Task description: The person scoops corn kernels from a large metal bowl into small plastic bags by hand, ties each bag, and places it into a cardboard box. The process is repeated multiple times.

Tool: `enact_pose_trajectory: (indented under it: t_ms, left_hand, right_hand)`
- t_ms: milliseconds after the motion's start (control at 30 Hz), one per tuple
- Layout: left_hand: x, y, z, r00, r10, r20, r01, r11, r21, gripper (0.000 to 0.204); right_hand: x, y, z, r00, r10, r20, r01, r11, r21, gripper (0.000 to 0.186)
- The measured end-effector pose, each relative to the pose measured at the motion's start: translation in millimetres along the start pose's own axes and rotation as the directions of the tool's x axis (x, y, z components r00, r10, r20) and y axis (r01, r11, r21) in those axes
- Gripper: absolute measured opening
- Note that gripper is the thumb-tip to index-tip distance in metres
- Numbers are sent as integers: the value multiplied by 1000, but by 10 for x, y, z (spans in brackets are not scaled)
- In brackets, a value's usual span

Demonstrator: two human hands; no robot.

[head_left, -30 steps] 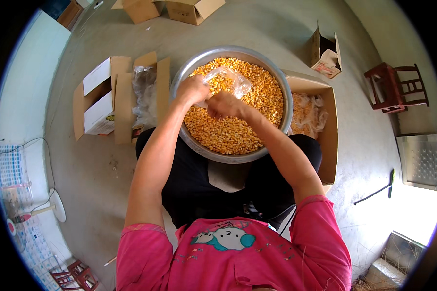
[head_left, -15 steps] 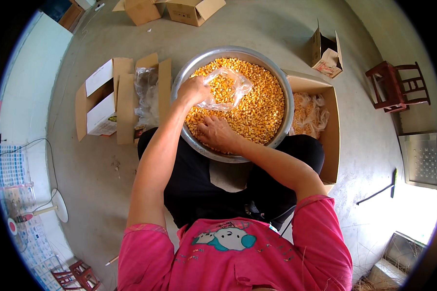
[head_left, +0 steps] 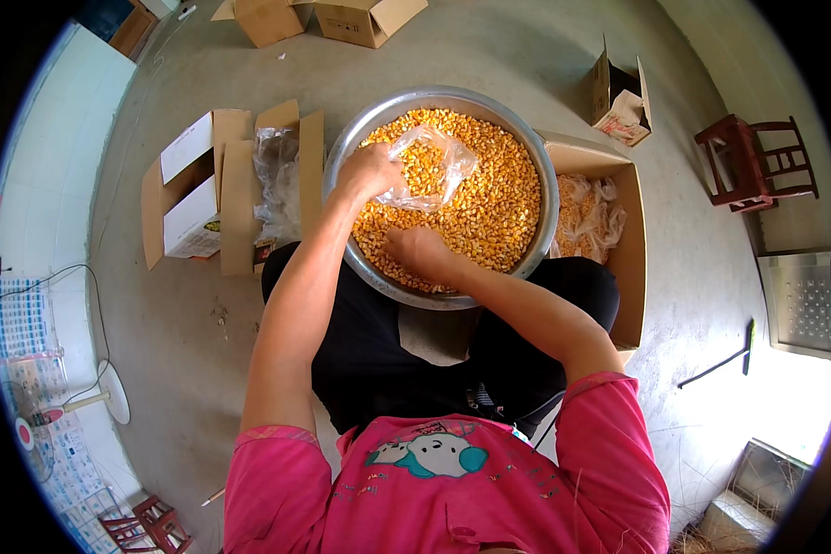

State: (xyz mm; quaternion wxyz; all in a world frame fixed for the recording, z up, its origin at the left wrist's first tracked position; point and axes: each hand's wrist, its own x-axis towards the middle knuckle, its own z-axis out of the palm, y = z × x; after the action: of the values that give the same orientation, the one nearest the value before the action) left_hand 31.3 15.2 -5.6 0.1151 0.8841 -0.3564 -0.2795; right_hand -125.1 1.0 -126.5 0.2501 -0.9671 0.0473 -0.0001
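A wide metal basin (head_left: 543, 157) filled with loose yellow corn kernels (head_left: 499, 189) rests across my lap. My left hand (head_left: 371, 173) is closed on the rim of a clear plastic bag (head_left: 459, 164), which lies spread over the kernels with its mouth open. Through the bag's film, corn shows, but whether it is inside or beneath I cannot tell. Close to the near side of the basin, my right hand (head_left: 422, 255) is curled into a fist at the corn's surface. Its fingertips are turned under, so anything within them is hidden.
Right of the basin stands a cardboard box (head_left: 630, 249) with bagged corn (head_left: 586, 217). At left, an open box (head_left: 289, 125) holds clear plastic bags (head_left: 279, 185), beside another open box (head_left: 192, 217). More boxes (head_left: 351, 23) stand beyond. A red wooden chair (head_left: 748, 166) is at far right.
My right hand's fingers, spread on the corn before, have curled closed, and the hand has shifted slightly. My left hand keeps its hold on the plastic bag, nearly still.
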Motion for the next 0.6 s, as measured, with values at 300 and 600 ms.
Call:
enact_pose_trajectory:
  t_ms: [300, 600]
  left_hand:
    - [18, -58, 26, 999, -15, -29, 15, 1000, 22, 38]
    - [-26, -33, 16, 999, 22, -47, -20, 999, 39, 36]
  right_hand:
    - [150, 109, -786, 978, -36, 205, -107, 758, 644, 35]
    - [371, 542, -1172, 847, 448, 287, -341, 42, 939, 24]
